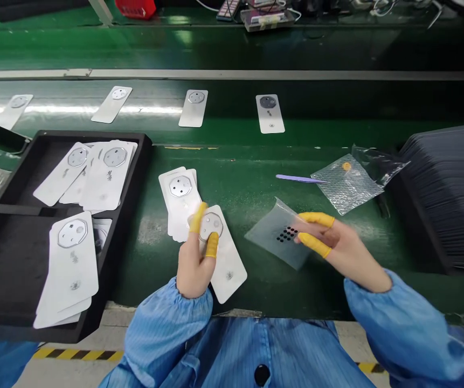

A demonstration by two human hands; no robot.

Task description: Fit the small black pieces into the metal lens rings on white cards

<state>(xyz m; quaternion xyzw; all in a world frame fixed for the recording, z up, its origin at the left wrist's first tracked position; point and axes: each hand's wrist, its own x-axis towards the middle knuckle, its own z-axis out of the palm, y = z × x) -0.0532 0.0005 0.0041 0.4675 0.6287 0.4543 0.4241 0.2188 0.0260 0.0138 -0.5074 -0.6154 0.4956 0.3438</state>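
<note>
Yellow covers sit on the thumb and forefinger of both hands. My left hand [195, 258] rests over a white card [229, 258] with an octagonal disc, thumb and finger apart on its upper end. Left of it lies a small pile of similar cards [181, 207]. My right hand [337, 242] is at the right edge of a translucent sheet [276, 245] carrying several black dots, its fingertips slightly parted near the dots. Whether those fingers pinch anything is too unclear to see. Behind that hand are purple tweezers [296, 178] and a bubble-wrap piece [340, 188] with a yellow-orange spot.
A black tray [145, 161] with stacked white cards stands at the left. Along the green strip behind lie several cards, one [270, 121] with a dark disc. Dark sheets [454, 188] fill a black box at the right. Clear plastic [381, 164] lies beside the bubble wrap.
</note>
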